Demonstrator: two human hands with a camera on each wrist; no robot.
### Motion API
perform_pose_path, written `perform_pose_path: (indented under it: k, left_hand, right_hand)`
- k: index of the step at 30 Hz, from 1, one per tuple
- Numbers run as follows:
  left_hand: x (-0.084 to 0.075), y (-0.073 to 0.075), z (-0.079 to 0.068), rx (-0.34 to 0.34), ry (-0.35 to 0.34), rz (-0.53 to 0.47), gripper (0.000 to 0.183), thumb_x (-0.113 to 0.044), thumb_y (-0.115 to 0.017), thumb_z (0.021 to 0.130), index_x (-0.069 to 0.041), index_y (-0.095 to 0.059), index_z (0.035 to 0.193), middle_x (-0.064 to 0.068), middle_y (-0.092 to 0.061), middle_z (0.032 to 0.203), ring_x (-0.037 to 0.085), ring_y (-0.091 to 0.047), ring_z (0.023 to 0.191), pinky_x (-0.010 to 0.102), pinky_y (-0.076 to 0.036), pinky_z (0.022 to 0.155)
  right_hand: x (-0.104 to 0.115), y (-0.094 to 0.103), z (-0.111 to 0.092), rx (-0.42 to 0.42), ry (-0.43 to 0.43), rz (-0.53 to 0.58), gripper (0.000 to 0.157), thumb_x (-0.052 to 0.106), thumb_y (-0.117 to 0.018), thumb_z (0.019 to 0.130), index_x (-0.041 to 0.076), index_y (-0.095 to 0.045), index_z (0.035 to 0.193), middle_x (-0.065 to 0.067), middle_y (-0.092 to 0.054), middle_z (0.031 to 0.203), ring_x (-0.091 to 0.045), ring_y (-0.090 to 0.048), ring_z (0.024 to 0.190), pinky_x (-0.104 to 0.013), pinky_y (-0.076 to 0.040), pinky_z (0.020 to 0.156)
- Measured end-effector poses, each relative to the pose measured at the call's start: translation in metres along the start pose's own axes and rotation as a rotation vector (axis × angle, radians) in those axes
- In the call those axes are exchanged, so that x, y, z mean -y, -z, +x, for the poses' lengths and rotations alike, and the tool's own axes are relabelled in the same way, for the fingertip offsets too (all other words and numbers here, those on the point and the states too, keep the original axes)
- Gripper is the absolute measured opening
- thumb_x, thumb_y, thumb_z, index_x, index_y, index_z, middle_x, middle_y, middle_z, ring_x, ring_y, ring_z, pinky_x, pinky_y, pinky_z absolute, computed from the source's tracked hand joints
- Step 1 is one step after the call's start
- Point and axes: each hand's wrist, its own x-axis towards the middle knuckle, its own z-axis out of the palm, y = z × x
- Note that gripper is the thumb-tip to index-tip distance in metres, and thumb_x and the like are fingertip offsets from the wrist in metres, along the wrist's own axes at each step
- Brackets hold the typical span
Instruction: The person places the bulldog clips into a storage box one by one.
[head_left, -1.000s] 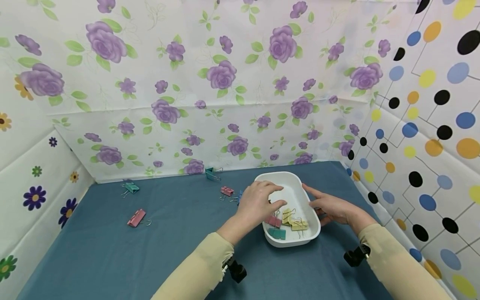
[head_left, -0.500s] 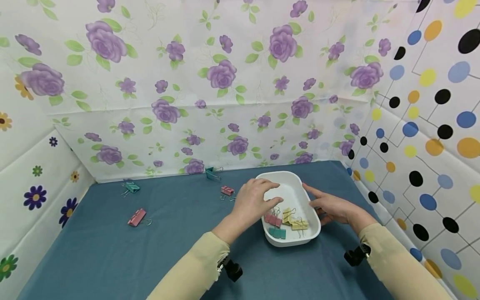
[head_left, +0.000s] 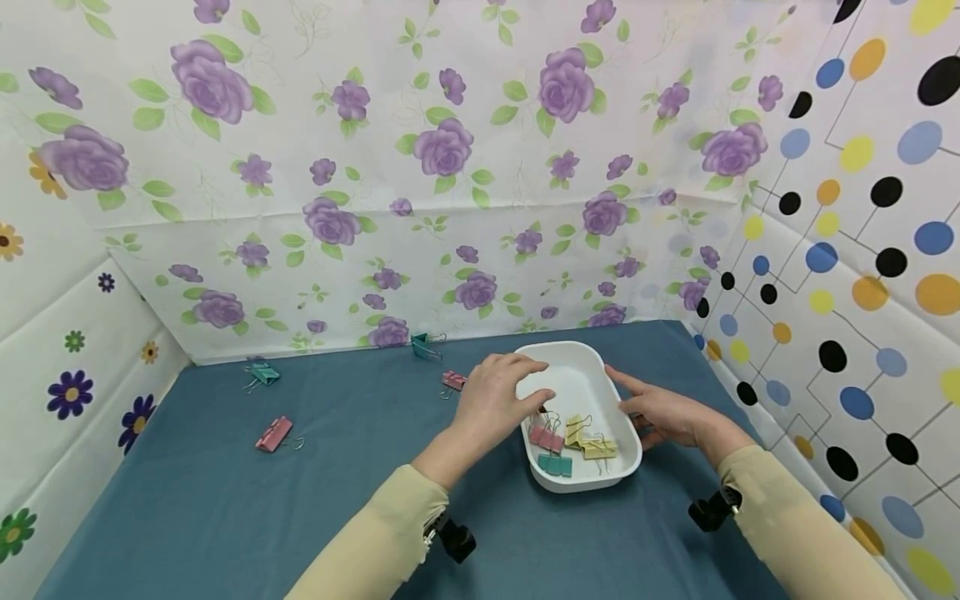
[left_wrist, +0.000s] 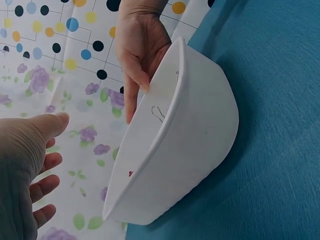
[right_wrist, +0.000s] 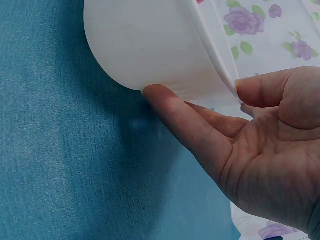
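A white plastic box (head_left: 581,375) stands on the blue cloth, holding yellow binder clips (head_left: 598,450), a pink binder clip (head_left: 546,439) and a teal binder clip (head_left: 555,465). My right hand (head_left: 667,414) holds the box at its right side. In the right wrist view its thumb is at the rim, and a fingertip (right_wrist: 155,92) is against the lower wall. Over the box's left rim is my left hand (head_left: 487,400), fingers loosely bent and nothing between them. The left wrist view shows that hand (left_wrist: 22,155) apart from the box.
Beyond my left hand lies a pink binder clip (head_left: 453,381), partly hidden by it. A teal clip (head_left: 427,346) is by the back wall. Farther left are another teal clip (head_left: 262,374) and a pink clip (head_left: 274,435). Patterned sheets (head_left: 480,208) enclose the table.
My left hand has drawn left, away from the box's inside, uncovering more of the clips in it and covering part of the loose pink clip. My right hand stays put.
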Motion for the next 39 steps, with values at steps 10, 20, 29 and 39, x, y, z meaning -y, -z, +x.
perform_pose_path:
  k: [10,20,29,39]
  left_hand:
    - [0.007,0.010,-0.006,-0.035,0.000,0.018,0.039,-0.043,-0.074,0.094,-0.024,-0.073,0.129,-0.002,-0.069,0.127,0.025,-0.060,0.120,0.046,-0.048,0.102]
    - [0.018,0.022,-0.012,-0.057,0.051,0.049,0.036,-0.040,-0.075,0.095,-0.026,-0.074,0.127,-0.004,-0.069,0.124,0.024,-0.061,0.118,0.048,-0.051,0.096]
    - [0.028,0.035,-0.020,-0.064,0.100,0.064,0.035,-0.037,-0.075,0.096,-0.025,-0.073,0.129,-0.002,-0.068,0.126,0.026,-0.059,0.120,0.051,-0.049,0.099]
    - [0.047,0.049,-0.034,-0.119,0.115,0.058,0.030,-0.032,-0.074,0.097,-0.025,-0.075,0.126,-0.002,-0.070,0.125,0.027,-0.061,0.116,0.052,-0.050,0.097]
  right_hand:
    - [-0.001,0.001,0.002,-0.007,-0.005,-0.001,0.074,0.020,-0.048,0.109,0.042,-0.005,0.164,-0.025,-0.023,0.161,-0.039,-0.059,0.120,-0.053,-0.059,0.079]
    - [0.000,0.001,0.001,-0.010,-0.011,-0.008,0.073,0.020,-0.047,0.109,0.043,-0.005,0.164,-0.025,-0.024,0.161,-0.036,-0.062,0.117,-0.052,-0.059,0.078]
    - [0.001,0.001,-0.001,0.003,-0.008,-0.005,0.074,0.020,-0.047,0.109,0.042,-0.003,0.164,-0.026,-0.021,0.161,-0.038,-0.061,0.118,-0.052,-0.059,0.078]
    - [0.001,0.001,-0.002,0.017,-0.001,-0.003,0.074,0.020,-0.047,0.109,0.042,-0.003,0.164,-0.027,-0.017,0.163,-0.040,-0.059,0.122,-0.052,-0.059,0.079]
